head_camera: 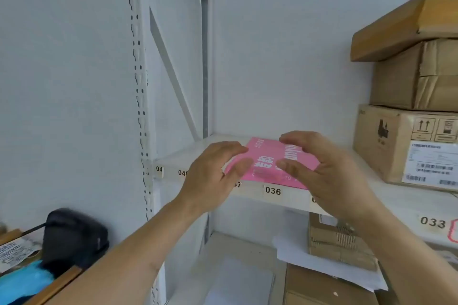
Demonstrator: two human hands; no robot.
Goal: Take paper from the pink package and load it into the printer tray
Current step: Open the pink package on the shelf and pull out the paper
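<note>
The package (270,161) is showing pink with white lettering; the shelf (292,195) is looking white, the boxes (406,146) brown.

Left hand (210,176), right hand (329,171) outstretched, uncurled

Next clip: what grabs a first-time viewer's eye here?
The pink package lying flat on the white shelf, at its front edge above label 036. The left hand and right hand flank it, fingers spread. Stacked cardboard boxes fill the shelf's right end.
</note>
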